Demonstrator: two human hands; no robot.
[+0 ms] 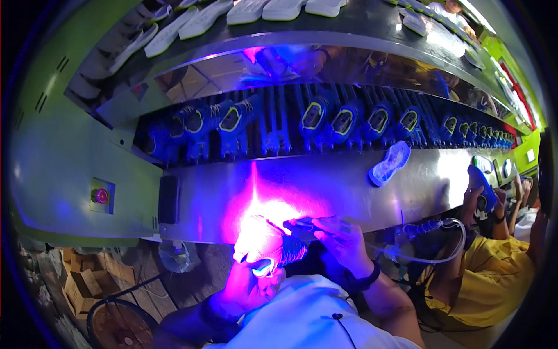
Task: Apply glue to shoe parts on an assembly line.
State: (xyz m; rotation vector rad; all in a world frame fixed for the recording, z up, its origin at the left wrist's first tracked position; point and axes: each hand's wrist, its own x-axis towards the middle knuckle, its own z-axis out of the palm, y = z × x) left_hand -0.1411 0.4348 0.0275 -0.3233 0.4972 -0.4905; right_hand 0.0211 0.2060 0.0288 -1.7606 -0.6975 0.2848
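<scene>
A lace-up shoe (pixel 268 247) is gripped by my left hand (pixel 243 289), low in front of my body. Bright pink and blue light washes out much of its surface. My right hand (pixel 347 243) has its fingers closed on a dark, slim tool (pixel 299 226), perhaps a brush, whose kind I cannot make out. The tool's tip is close to the shoe's right side; whether it touches is unclear. Beyond my hands a pale shoe sole (pixel 389 164) lies on the metal ledge (pixel 331 192).
Several shoes (pixel 347 121) hang on a conveyor rack behind the ledge. White soles (pixel 250 10) line the upper shelf. A co-worker in a yellow shirt (pixel 482 279) holds a blue shoe (pixel 484 185) at right, near a clear hose (pixel 459 244). Cardboard boxes (pixel 87 279) stand lower left.
</scene>
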